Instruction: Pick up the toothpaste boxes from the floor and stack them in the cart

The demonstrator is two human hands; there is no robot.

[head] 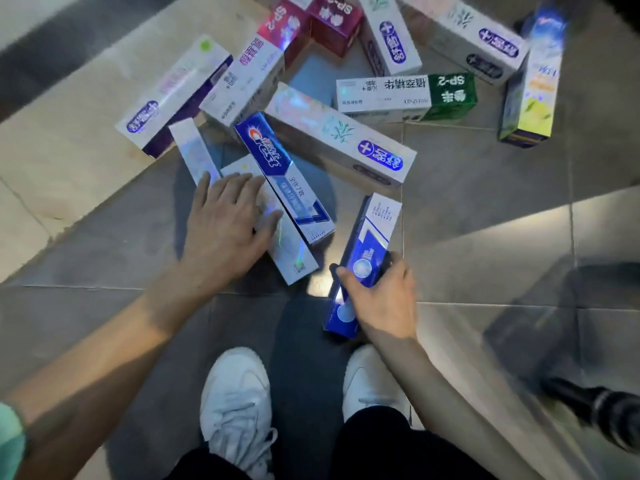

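The right hand (379,299) grips a dark blue toothpaste box (363,261) near its lower end, thumb across the printed face, fingers wrapped round the far edge; whether the box has left the floor (485,220) is hard to judge. The left hand (225,220) lies with fingers spread and fairly straight on a pale holographic box (287,251), and just beyond its fingertips a blue Crest box (277,168) rests across that one. Further out from both hands, more boxes lie scattered, among them a green-ended box (408,97) and a yellow-green box (530,95). White shoes (239,403) stand below the wrists.
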